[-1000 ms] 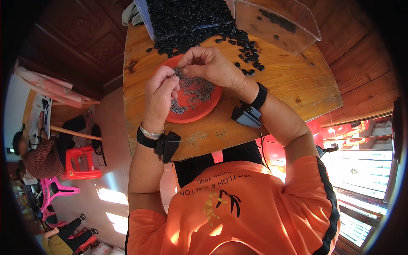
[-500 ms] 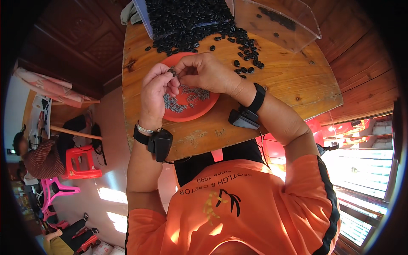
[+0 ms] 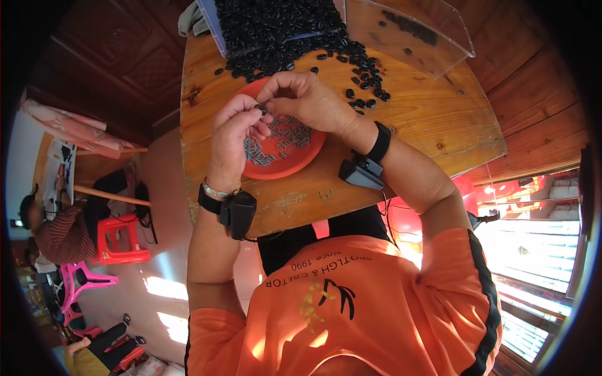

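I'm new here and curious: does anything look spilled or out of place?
Yes: black pieces lie loose on the table outside the bin, some scattered rightward. That looks like a spill, though possibly deliberate.

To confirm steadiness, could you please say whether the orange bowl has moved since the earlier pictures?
No; the orange bowl shows no clear shift either way against the worn patch on the table.

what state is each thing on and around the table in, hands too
left hand: pinching a small dark piece
right hand: thumb and forefinger close together beside that piece; grip unclear
red dish: upright, partly covered by grey pins
grey pins: loose, scattered
bin: open, black pieces spilling onto the table
clear box: black pieces showing through its wall
wrist straps: fastened
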`<state>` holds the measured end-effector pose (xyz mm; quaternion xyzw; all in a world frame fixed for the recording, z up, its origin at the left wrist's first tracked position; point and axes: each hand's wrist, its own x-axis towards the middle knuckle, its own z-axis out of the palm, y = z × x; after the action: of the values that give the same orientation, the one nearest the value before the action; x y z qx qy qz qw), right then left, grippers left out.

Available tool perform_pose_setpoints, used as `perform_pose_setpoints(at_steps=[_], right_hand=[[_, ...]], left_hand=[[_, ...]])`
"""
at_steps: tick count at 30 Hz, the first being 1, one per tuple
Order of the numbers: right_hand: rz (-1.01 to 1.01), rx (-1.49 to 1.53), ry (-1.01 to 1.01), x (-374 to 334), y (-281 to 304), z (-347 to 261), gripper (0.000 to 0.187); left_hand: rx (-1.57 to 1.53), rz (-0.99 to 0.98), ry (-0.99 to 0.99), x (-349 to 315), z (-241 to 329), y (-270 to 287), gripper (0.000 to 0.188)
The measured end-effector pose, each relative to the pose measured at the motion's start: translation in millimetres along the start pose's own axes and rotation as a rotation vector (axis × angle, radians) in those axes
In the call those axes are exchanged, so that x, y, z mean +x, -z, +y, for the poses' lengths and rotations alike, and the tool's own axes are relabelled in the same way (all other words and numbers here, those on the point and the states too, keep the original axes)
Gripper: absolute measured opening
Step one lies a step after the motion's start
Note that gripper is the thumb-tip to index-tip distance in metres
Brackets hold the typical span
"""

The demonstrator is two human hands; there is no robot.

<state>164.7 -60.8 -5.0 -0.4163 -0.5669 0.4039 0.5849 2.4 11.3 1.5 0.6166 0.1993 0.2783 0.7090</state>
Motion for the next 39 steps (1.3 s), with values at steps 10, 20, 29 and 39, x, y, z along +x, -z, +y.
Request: perform_pose_setpoints(at_steps=[10, 20, 29, 39], right_hand=[[0.063, -0.297, -0.105, -2.3, -3.3, -7.7, 0.018], [0.055, -0.261, -0.108, -2.8, -4.0, -8.5, 0.014], [0.025, -0.383, -0.079, -4.1, -4.2, -12.5, 0.012], [0.012, -0.343, -0.007, -2.2, 5.2, -18.8, 0.012]], left_hand=[[0.008, 0.051, -0.079, -0.3, -3.7, -3.4, 0.012], [0.009, 0.131, -0.121, -0.5, -2.2, -1.9, 0.012], [-0.006, 0.129, -0.113, -1.2, 1.4, 1.1, 0.011], [0.319, 0.119, -0.127, -3.2, 0.4, -4.8, 0.009]])
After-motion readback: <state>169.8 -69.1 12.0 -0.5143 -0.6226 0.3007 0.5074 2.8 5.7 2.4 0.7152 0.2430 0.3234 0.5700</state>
